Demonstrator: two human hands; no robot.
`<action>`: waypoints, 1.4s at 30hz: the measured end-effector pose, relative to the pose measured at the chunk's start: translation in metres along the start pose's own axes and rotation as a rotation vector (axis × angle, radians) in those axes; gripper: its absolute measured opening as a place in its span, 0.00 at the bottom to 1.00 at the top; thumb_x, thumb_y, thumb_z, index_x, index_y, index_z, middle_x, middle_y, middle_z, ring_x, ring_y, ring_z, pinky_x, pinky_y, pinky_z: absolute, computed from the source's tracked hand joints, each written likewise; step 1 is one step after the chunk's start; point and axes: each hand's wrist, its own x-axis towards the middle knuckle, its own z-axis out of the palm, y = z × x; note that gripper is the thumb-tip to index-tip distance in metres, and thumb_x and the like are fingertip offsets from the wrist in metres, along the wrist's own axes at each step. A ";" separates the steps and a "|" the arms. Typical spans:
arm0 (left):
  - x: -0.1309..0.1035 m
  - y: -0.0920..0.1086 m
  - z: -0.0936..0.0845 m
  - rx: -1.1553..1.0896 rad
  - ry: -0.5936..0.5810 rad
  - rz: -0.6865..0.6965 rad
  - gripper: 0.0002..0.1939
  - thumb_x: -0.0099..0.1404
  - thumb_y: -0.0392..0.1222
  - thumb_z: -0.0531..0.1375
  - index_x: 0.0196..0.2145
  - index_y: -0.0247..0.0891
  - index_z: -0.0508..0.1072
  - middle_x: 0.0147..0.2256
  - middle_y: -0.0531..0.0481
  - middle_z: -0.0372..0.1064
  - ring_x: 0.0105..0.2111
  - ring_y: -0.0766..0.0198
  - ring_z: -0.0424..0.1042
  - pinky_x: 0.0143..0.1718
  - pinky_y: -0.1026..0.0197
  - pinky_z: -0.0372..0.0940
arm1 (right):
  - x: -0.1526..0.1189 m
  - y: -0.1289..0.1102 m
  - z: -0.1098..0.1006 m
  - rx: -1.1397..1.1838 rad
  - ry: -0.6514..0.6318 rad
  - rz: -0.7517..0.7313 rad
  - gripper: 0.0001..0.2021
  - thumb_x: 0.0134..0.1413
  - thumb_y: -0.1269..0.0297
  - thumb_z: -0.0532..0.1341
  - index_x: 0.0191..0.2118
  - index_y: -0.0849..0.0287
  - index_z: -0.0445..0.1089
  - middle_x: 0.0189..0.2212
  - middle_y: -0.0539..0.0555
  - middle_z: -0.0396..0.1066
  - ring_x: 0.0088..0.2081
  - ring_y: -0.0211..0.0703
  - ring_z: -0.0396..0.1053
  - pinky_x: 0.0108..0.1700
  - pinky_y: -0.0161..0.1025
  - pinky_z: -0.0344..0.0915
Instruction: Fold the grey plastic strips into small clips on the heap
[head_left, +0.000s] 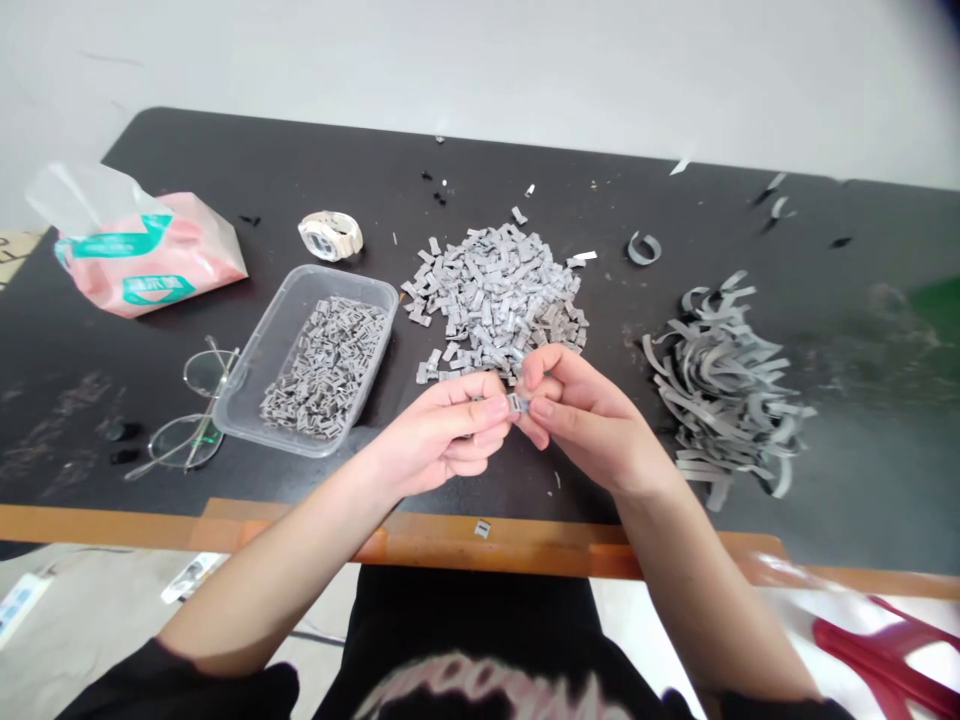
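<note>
Steadying slotted grey piece [516,403] from both sides, seemingly: left hand [442,425], right hand [596,420] each pinching it; grey pile [499,285] lying within reach.

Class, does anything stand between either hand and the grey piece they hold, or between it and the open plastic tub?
Nothing visible separates the left hand or right hand from the grey piece; both pinch it. Toward the open plastic tub, the left hand stands in the way.
</note>
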 end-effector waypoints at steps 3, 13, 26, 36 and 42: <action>0.001 0.000 0.001 0.009 0.012 0.002 0.18 0.61 0.46 0.70 0.26 0.37 0.65 0.18 0.62 0.50 0.15 0.79 0.40 0.13 0.77 0.42 | 0.001 0.001 0.000 0.030 -0.005 0.009 0.06 0.64 0.63 0.64 0.41 0.54 0.65 0.23 0.43 0.63 0.26 0.36 0.60 0.35 0.36 0.59; 0.000 0.001 0.003 0.012 0.001 0.016 0.18 0.61 0.48 0.71 0.28 0.37 0.66 0.17 0.63 0.49 0.14 0.79 0.40 0.14 0.77 0.41 | 0.004 -0.005 0.004 0.205 -0.017 0.088 0.06 0.60 0.65 0.67 0.37 0.59 0.70 0.22 0.47 0.72 0.23 0.34 0.65 0.25 0.31 0.58; 0.001 -0.002 -0.001 0.029 -0.079 -0.013 0.15 0.65 0.45 0.68 0.31 0.37 0.66 0.18 0.63 0.53 0.15 0.80 0.41 0.14 0.77 0.42 | 0.003 -0.004 -0.002 0.092 -0.038 0.112 0.05 0.60 0.71 0.67 0.35 0.59 0.70 0.22 0.47 0.74 0.23 0.30 0.67 0.25 0.27 0.61; 0.004 -0.011 0.002 0.355 0.292 0.259 0.12 0.68 0.44 0.64 0.30 0.33 0.71 0.21 0.56 0.65 0.16 0.78 0.53 0.16 0.73 0.48 | 0.008 0.002 0.003 -0.228 0.305 0.102 0.06 0.54 0.71 0.67 0.31 0.59 0.68 0.21 0.47 0.76 0.21 0.31 0.66 0.25 0.29 0.63; 0.007 -0.010 0.002 0.404 0.337 0.191 0.12 0.68 0.43 0.62 0.31 0.32 0.73 0.21 0.58 0.60 0.16 0.78 0.52 0.16 0.73 0.46 | 0.009 0.007 0.006 -0.466 0.407 0.151 0.05 0.53 0.66 0.66 0.32 0.58 0.69 0.23 0.47 0.76 0.21 0.33 0.68 0.26 0.31 0.63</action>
